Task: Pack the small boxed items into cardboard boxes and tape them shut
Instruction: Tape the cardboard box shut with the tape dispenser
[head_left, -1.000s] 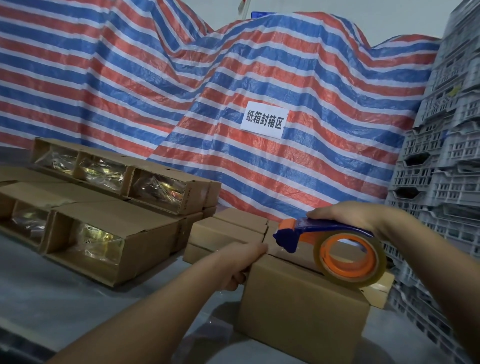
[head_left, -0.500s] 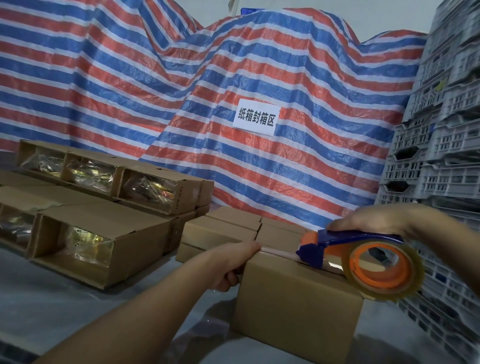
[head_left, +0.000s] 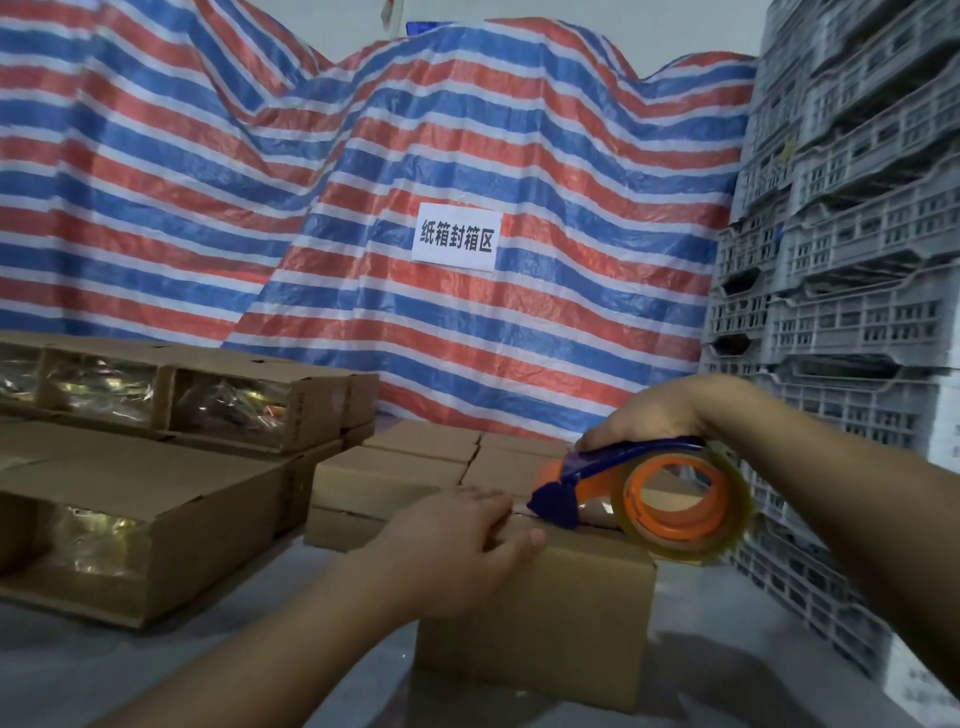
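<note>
Right grip: the right hand (head_left: 655, 415) is wrapped round the blue handle of the tape dispenser (head_left: 644, 493), whose front end sits on top of the cardboard box (head_left: 540, 613).
Left grip: the left hand (head_left: 457, 535) lies flat with straight fingers on the box's near top edge, holding nothing.
Box: flaps down, standing on the grey desk (head_left: 218, 670) in front of the person.
Done: several closed small boxes (head_left: 395, 467) lie just behind it.
Left: the top seam looks only partly taped; the windowed boxes (head_left: 156, 395) on the left appear unpacked.
</note>
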